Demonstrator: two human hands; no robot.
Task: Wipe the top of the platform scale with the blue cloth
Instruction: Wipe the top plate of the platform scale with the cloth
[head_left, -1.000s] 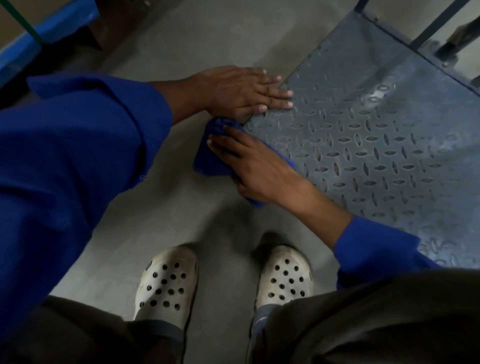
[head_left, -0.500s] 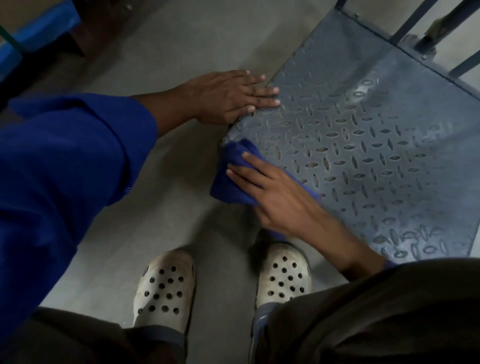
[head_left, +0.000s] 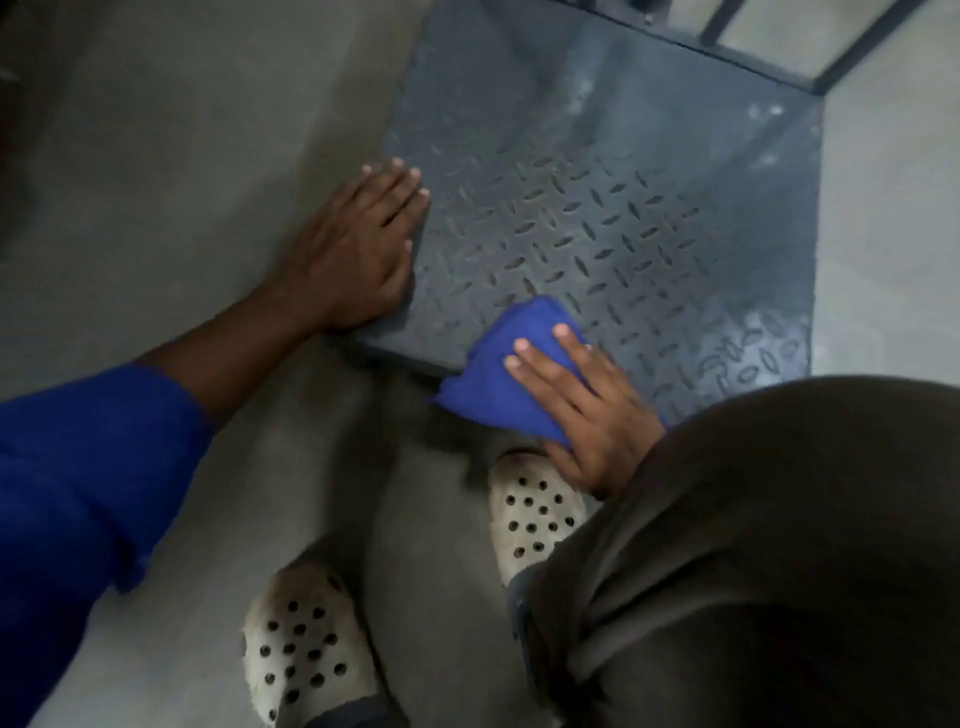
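Blue cloth (head_left: 498, 374) is pressed onto platform scale (head_left: 623, 208) at its near edge, partly overhanging, by right hand (head_left: 587, 410) w/ fingers flat. Left hand (head_left: 358, 249) is laid open, fingers straight, on scale's left edge. White clog (head_left: 535, 514) is seen just in front of scale.

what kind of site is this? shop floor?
Probably a warehouse or factory floor, though little of the room shows. A tread-plate scale sits low on a bare grey floor that looks like concrete, a dark metal frame stands at its far edge, and the person wears a blue work sleeve.
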